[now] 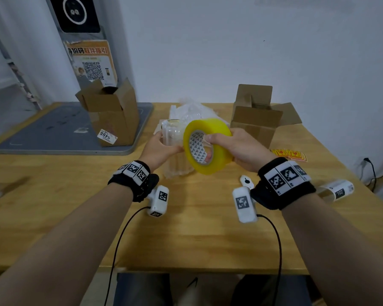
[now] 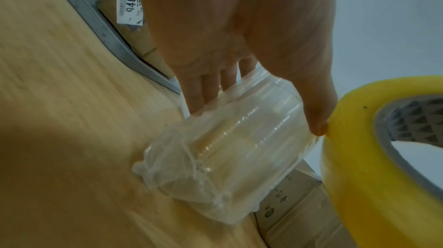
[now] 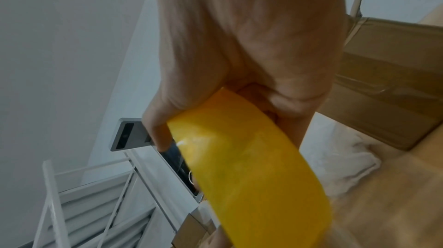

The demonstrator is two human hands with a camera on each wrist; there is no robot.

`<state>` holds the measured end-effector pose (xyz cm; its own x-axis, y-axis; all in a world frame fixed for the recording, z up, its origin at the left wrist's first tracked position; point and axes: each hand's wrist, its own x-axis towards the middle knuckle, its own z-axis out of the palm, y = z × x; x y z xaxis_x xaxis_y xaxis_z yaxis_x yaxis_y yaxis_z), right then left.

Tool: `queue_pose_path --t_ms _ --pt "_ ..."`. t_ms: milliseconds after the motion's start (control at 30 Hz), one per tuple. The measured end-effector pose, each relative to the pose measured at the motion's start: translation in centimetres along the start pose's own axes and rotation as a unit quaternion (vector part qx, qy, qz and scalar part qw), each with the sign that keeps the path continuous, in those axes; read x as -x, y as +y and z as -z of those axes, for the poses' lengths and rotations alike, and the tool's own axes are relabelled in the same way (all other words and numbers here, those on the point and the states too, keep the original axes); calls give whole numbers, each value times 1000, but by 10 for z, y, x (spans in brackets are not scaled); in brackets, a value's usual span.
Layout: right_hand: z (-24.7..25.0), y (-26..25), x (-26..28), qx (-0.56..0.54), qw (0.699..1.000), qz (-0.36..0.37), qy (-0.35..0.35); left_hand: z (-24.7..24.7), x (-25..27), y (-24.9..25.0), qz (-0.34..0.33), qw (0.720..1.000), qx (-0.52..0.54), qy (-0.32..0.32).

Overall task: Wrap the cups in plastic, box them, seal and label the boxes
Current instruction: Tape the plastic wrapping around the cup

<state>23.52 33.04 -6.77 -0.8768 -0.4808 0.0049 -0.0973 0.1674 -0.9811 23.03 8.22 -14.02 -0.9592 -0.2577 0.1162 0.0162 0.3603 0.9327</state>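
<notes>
A cup wrapped in clear air-column plastic [image 1: 175, 140] stands upright on the wooden table [image 1: 197, 228]. My left hand [image 1: 163, 147] grips it from the left. In the left wrist view the fingers [image 2: 203, 89] lie behind the wrapped cup [image 2: 227, 147] and the thumb tip touches the tape roll [image 2: 359, 166]. My right hand [image 1: 228, 143] holds the yellow tape roll [image 1: 206, 146] in the air just right of the cup, fingers curled through its core. The right wrist view shows the thumb and fingers clamped on the roll [image 3: 251, 166].
An open cardboard box [image 1: 113, 115] stands on a grey mat [image 1: 42, 131] at the back left. Another open box [image 1: 255, 120] is at the back right, with loose plastic wrap [image 1: 192, 108] between them. Red and yellow labels [image 1: 290, 154] and a bare glass cup [image 1: 336, 192] lie to the right.
</notes>
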Motion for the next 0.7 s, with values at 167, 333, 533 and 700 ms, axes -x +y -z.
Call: queue_pose_path --t_ms 167,333,533,700 --pt "4 1 4 61 997 -38 -26 -2 1 4 9 999 26 17" --pt "-3 2 8 88 993 -75 -33 -4 3 2 -1 999 36 13" --pt "-10 0 8 97 989 -103 -36 -2 6 2 -13 999 43 7" --pt "-8 -3 9 111 988 -108 -26 -5 9 5 -19 999 43 -4"
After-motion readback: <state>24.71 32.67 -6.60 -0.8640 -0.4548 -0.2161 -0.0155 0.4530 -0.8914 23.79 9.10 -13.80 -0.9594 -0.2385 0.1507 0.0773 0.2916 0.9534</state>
